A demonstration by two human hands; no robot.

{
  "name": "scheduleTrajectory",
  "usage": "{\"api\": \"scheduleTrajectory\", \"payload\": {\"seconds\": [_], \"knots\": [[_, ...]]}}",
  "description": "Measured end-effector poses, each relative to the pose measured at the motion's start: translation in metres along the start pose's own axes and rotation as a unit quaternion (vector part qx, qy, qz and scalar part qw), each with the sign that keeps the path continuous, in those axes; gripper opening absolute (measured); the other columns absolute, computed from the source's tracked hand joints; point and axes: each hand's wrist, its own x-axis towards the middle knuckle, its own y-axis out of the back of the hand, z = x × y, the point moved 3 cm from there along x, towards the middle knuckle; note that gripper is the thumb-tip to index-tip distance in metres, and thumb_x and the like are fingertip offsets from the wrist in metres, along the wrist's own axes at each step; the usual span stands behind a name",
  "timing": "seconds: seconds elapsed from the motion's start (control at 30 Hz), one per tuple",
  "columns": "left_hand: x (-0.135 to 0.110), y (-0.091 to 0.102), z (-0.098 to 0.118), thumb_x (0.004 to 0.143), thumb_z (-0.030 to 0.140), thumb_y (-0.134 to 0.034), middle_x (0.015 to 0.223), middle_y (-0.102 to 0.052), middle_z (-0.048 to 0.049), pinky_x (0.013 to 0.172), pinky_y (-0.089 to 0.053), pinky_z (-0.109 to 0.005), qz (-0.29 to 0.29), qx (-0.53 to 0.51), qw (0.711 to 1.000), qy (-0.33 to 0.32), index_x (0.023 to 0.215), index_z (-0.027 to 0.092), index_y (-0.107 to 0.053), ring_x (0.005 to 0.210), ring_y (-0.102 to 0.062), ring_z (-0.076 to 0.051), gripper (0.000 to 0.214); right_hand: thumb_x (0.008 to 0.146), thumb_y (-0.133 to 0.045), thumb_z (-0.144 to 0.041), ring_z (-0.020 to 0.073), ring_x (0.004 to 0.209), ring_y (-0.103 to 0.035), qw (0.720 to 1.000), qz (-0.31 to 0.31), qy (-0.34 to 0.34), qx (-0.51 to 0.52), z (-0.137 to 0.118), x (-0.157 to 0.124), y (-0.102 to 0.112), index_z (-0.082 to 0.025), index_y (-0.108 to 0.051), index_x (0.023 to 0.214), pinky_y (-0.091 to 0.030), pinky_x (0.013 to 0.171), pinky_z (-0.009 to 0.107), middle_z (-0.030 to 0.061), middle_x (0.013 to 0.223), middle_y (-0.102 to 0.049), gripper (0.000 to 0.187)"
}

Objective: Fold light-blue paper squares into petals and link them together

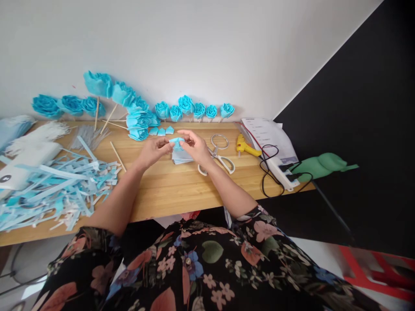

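Observation:
Between my two hands, just above the table, is a small blue paper petal (pixel 177 141). My left hand (pixel 155 150) pinches its left side with thumb and fingers. On the other side, my right hand (pixel 194 145) grips the petal between thumb and fingers. Below it lies a stack of pale paper pieces (pixel 181 157), partly covered by my right hand. Several shaped blue petals (pixel 161 131) lie in a row just behind my hands. White-handled scissors (pixel 226 163) rest by my right forearm, which hides part of them.
Blue paper flowers (pixel 186 105) on sticks line the wall. Paper strips (pixel 65 185) heap up at the left, near a wooden stick (pixel 118 156). A tape roll (pixel 219 141), yellow glue gun (pixel 247 146), printed sheets (pixel 272 138) and corded power strip (pixel 283 174) are at the right.

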Motion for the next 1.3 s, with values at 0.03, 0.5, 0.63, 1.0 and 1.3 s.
{"api": "scheduleTrajectory", "payload": {"seconds": [0.03,0.5,0.63,1.0,1.3], "knots": [[0.0,0.0,-0.001,0.079,0.06,-0.069,0.065,-0.065,-0.0026,0.058,-0.045,-0.026,0.005,0.005,1.0,0.001,0.072,0.018,-0.064,0.059,-0.057,-0.014,0.043,0.083,-0.062,-0.031,0.0133,0.084,-0.063,1.0,-0.003,-0.001,0.003,0.0,0.0,0.0,-0.02,-0.065,0.121,-0.052,0.08,0.026,0.0013,0.093,-0.067,0.039],[-0.001,-0.001,-0.002,0.078,0.046,-0.068,0.063,-0.063,-0.0004,0.056,-0.04,-0.026,0.012,0.002,1.0,-0.006,0.071,0.018,-0.064,0.057,-0.053,-0.012,0.029,0.084,-0.066,-0.039,0.013,0.081,-0.061,0.998,-0.056,-0.033,0.021,0.005,-0.001,-0.004,-0.022,-0.065,0.124,-0.052,0.075,0.025,0.0009,0.095,-0.069,0.043],[0.0,0.0,-0.002,0.078,0.045,-0.067,0.062,-0.063,-0.0004,0.056,-0.041,-0.026,0.016,-0.001,1.0,-0.008,0.07,0.018,-0.064,0.056,-0.053,-0.013,0.028,0.087,-0.062,-0.04,0.0135,0.082,-0.063,0.998,-0.049,-0.033,0.037,0.004,0.0,-0.003,-0.021,-0.064,0.125,-0.053,0.077,0.026,0.0011,0.092,-0.069,0.042],[0.001,0.005,0.001,0.082,0.062,-0.063,0.07,-0.068,-0.0054,0.063,-0.05,-0.029,0.083,-0.058,0.995,0.009,0.075,0.019,-0.066,0.064,-0.06,-0.016,0.044,0.076,-0.069,-0.045,0.0137,0.082,-0.064,0.994,0.013,-0.069,0.087,0.018,0.006,-0.002,-0.018,-0.067,0.094,-0.052,0.078,0.027,0.0006,0.085,-0.07,0.033],[0.001,0.01,0.001,0.082,0.059,-0.066,0.1,-0.073,-0.009,0.092,-0.05,-0.035,0.096,0.06,0.991,-0.066,0.084,0.021,-0.076,0.103,-0.064,-0.025,0.04,0.08,-0.066,-0.037,0.0124,0.075,-0.062,0.999,-0.024,-0.02,-0.012,0.0,-0.001,-0.005,-0.017,-0.071,0.09,-0.048,0.074,0.026,0.0007,0.082,-0.071,0.023]]}}
